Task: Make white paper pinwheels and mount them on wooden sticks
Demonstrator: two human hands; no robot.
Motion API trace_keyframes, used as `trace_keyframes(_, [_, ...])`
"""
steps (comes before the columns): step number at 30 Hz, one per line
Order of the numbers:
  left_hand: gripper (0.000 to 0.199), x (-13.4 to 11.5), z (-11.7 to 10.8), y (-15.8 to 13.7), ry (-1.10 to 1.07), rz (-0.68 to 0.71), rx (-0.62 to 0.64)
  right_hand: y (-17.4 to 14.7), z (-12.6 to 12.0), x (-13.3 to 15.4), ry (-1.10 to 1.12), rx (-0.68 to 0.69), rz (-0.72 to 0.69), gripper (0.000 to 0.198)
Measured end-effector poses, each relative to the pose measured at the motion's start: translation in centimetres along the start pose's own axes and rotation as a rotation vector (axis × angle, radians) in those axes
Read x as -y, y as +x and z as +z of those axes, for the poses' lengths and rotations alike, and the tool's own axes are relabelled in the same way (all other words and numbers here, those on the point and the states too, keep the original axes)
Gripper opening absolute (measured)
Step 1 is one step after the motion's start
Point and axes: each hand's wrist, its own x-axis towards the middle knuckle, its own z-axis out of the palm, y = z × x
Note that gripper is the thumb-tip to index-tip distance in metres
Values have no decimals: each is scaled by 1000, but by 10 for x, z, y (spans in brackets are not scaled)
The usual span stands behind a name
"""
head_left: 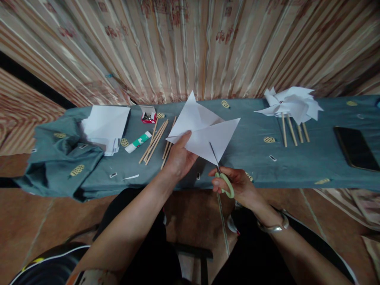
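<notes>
A white sheet of paper (pixel 204 132), with a slit running in from its left side and another cut at its upper right, is held up over the middle of the table. My left hand (pixel 180 158) pinches its lower left part, thumb on top. In my right hand (pixel 234 184) are scissors (pixel 227 186) with pale green handles, fingers through the loops. One dark blade lies over the paper's lower corner; the other blade is hidden behind the sheet. Just left of the paper lie several thin wooden sticks (pixel 156 141).
On the blue-green tablecloth (pixel 252 158), white paper sheets (pixel 108 122), a glue stick (pixel 138 141) and a small red box of metal pins (pixel 149 116) lie left. Several white paper pinwheels (pixel 292 103) on sticks and a black phone (pixel 356 147) lie right. A curtain (pixel 190 51) hangs behind.
</notes>
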Motion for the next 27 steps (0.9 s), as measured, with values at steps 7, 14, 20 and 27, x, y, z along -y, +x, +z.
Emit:
trace_keyframes(7, [14, 4, 0, -3, 32, -42, 26, 1, -2, 1, -3, -8, -26, 46])
trace_keyframes(14, [12, 5, -1, -3, 48, -38, 51, 2, 1, 0, 43, -55, -14, 47])
trace_keyframes(20, [15, 4, -1, -3, 45, -33, 51, 3, 1, 0, 42, -60, -26, 42])
trace_keyframes(27, [17, 8, -2, -4, 61, -33, 77, 3, 1, 1, -8, -68, -68, 46])
